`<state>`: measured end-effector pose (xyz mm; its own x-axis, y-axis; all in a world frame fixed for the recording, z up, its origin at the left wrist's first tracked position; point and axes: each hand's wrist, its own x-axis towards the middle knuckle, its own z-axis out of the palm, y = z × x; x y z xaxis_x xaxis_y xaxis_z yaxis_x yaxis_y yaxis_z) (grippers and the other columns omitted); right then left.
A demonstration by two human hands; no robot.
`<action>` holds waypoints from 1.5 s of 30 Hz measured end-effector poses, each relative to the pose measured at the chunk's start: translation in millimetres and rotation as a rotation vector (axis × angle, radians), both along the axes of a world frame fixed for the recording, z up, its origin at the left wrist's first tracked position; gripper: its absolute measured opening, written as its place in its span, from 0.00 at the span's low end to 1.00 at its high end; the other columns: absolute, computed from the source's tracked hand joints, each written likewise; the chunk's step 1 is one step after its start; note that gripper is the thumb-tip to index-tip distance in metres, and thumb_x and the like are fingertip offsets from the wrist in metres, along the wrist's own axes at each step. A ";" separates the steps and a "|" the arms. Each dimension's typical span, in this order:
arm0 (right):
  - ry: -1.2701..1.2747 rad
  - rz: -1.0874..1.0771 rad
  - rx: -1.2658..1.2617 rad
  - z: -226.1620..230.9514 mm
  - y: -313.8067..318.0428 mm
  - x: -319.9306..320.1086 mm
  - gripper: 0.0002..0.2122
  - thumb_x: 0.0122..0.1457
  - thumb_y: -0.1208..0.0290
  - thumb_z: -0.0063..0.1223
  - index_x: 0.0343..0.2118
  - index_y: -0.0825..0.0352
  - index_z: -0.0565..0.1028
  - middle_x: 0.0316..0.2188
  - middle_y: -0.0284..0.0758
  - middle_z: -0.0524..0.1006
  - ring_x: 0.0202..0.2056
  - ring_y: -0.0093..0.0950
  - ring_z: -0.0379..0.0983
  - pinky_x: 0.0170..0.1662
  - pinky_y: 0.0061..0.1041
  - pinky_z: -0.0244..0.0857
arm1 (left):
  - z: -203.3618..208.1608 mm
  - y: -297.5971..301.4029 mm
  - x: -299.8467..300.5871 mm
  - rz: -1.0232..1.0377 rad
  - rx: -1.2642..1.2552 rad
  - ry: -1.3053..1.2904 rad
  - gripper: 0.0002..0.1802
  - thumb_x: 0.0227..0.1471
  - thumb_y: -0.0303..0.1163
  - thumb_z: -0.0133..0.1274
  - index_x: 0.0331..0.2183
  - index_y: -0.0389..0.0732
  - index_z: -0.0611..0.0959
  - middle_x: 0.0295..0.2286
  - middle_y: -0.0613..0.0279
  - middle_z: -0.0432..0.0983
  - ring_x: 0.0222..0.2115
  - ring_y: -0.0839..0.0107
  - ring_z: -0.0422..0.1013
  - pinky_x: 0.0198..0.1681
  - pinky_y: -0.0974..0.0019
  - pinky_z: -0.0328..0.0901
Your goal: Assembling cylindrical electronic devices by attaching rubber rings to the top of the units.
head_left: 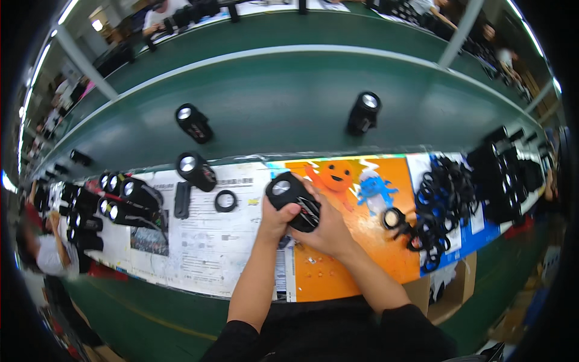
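Both my hands grip a black cylindrical speaker (297, 202) with a silver disc on its end, tilted above the table. My left hand (274, 218) wraps its left side, with the thumb across the front. My right hand (330, 228) closes round its right side and underside; some fingers are hidden behind it. To the left, on a printed white sheet (205, 247), lie a black ring (225, 201), a black oblong piece (182, 200) and another speaker (196, 171). An orange sheet (350, 265) with cartoon figures lies beneath my right forearm.
Several speakers (129, 188) lie grouped at the left. A heap of black rings and straps (443, 199) covers the right side, beside more black cylinders (497, 175). Two speakers stand on the green conveyor belt (277, 99) beyond. A cardboard box (461, 289) is below the table's right edge. A person (54, 253) sits at left.
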<state>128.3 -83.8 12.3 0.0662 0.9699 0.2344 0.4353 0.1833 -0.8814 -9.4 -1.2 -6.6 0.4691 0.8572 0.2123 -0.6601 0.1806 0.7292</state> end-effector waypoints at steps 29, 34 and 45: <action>-1.080 -0.277 0.002 19.5 -9.7 135.3 0.17 0.61 0.67 0.68 0.50 0.68 0.79 0.42 0.49 0.79 0.47 0.46 0.79 0.50 0.43 0.76 | 24.7 -5.3 -4.8 -0.200 0.257 0.252 0.48 0.37 0.25 0.80 0.60 0.43 0.76 0.45 0.55 0.84 0.47 0.63 0.81 0.58 0.58 0.75; -0.508 -0.105 -0.188 37.8 -23.4 135.3 0.13 0.61 0.67 0.69 0.46 0.67 0.82 0.41 0.46 0.79 0.49 0.44 0.77 0.51 0.41 0.75 | 5.7 0.5 -7.3 -0.161 0.084 0.189 0.48 0.41 0.38 0.81 0.60 0.39 0.73 0.47 0.47 0.83 0.46 0.53 0.84 0.54 0.50 0.79; -0.395 -0.020 -0.263 40.1 -34.4 147.9 0.09 0.63 0.69 0.71 0.43 0.67 0.90 0.57 0.42 0.82 0.56 0.37 0.80 0.60 0.33 0.74 | -13.6 -8.5 12.2 -0.294 0.060 0.243 0.56 0.53 0.66 0.71 0.66 0.37 0.70 0.49 0.55 0.81 0.45 0.64 0.83 0.47 0.61 0.81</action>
<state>276.2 -118.2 52.4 0.0403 0.9992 -0.0081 0.7475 -0.0355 -0.6633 2.8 -9.7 -20.2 0.7358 0.6682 0.1100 -0.3930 0.2890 0.8729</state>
